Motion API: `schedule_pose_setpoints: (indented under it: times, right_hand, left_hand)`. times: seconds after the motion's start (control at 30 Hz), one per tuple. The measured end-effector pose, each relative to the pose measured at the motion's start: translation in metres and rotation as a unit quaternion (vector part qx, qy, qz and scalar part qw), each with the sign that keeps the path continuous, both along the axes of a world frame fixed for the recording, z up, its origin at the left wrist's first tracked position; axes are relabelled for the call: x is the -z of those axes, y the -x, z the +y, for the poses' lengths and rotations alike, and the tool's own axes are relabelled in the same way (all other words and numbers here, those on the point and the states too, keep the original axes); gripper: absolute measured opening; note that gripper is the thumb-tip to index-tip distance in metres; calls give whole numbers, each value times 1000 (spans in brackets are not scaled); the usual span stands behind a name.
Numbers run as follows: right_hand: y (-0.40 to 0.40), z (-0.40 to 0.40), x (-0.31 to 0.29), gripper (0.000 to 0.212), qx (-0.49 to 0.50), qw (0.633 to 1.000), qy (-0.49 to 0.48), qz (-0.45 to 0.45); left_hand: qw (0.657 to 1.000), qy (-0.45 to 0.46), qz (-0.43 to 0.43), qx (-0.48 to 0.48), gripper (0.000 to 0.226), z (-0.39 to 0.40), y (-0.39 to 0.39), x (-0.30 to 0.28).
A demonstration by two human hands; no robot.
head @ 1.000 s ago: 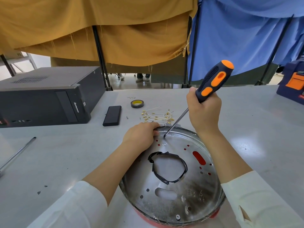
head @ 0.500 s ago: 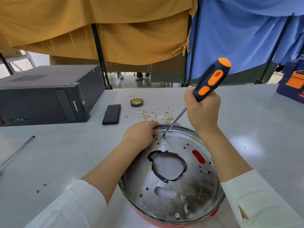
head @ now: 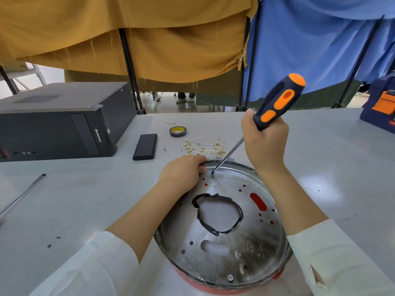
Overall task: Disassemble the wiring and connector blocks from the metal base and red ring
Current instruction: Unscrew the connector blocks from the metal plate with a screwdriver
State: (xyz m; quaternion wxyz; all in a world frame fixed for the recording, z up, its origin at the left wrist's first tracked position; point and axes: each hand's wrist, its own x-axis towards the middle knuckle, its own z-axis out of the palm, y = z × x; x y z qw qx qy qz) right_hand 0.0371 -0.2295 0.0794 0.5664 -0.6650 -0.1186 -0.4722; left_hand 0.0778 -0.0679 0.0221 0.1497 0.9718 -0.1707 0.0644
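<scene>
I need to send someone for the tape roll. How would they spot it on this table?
Start at the black computer case on the table's left. Right of it lies a flat black slab, then the tape roll, behind the loose wires. It is the only small ring, dark with a yellow core.

The base point(head: 252, 236) is bare metal, shiny but with dull grey stains and scratches, and a ring of black glossy tape point(head: 218, 214) sits around its middle hole. Under it, the red ring point(head: 192, 284) looks like smooth plastic. The screwdriver point(head: 275, 101) has a rubbery, dotted handle in dark blue and orange and a polished steel shaft. The table point(head: 85, 199) is matt grey and smooth. The computer point(head: 53, 124) is matt black. The curtains point(head: 171, 39) are rough cloth with frayed edges.
</scene>
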Motion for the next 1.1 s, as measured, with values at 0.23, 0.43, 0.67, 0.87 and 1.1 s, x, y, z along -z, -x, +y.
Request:
schedule_pose_setpoints:
  times: [0.23, 0.43, 0.67, 0.87, 1.1]
  right_hand:
    - [0, 0, 0, 32, 1, 1000, 5, 3]
    - [0, 0, -1, 31, 7, 1000, 12, 16]
    - [-12, 11, -24, 28, 87, 983, 114, 115]
    - [-26, 22, -37, 32, 168, 960, 164, 152]
    - [-31, 39, -43, 25, 7, 959, 226, 173]
  left_hand:
    - [1000, 1, 3, 1, 28, -1, 1, -1]
    - [1000, 5, 0, 3, 26, 0, 1, -1]
    - [1000, 6, 1, 2, 23, -1, 0, 0]
    - [1000, -4, 3, 1, 23, -2, 1, -1]
    - [1000, 5, 3, 5, 26, -1, 2, 0]
